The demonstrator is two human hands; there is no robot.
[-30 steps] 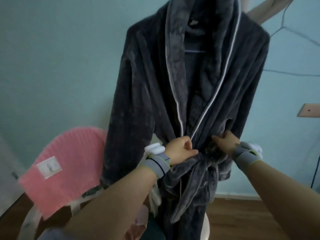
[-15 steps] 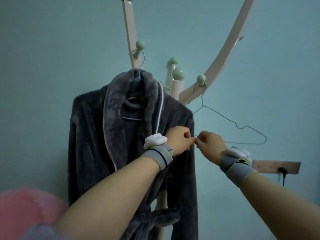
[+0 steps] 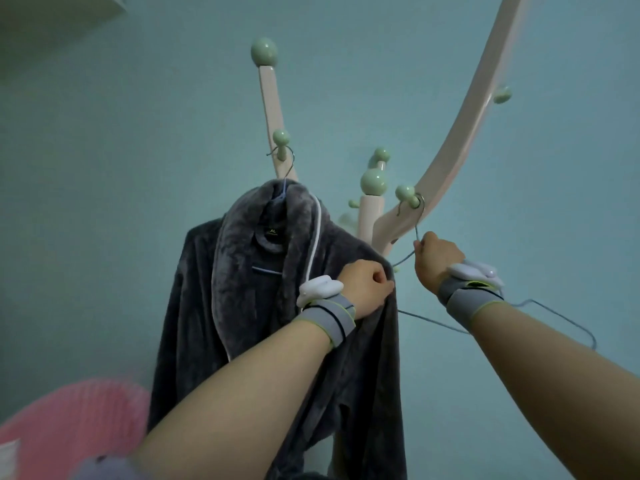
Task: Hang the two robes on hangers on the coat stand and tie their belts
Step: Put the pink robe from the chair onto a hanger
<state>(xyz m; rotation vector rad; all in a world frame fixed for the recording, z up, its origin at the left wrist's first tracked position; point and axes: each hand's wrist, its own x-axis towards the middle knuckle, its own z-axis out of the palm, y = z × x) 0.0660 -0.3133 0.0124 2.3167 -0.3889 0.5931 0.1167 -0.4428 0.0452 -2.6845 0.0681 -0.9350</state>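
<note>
While our left hand [image 3: 367, 289] was raised with its fingers curled, gripping the shoulder fabric of the robe [image 3: 263, 306], our right hand [image 3: 437, 261] reached up just beside it and pinched the neck of the empty wire hanger [image 3: 433, 322]. We counted one robe and two hangers on the coat stand [image 3: 460, 133]. Left of both hands, the robe hung dark grey, plush, white-piped.

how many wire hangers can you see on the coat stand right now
2. One hanger hangs from a left peg inside the grey robe; the empty hanger hangs from a right peg, pinched by the right hand.
</note>
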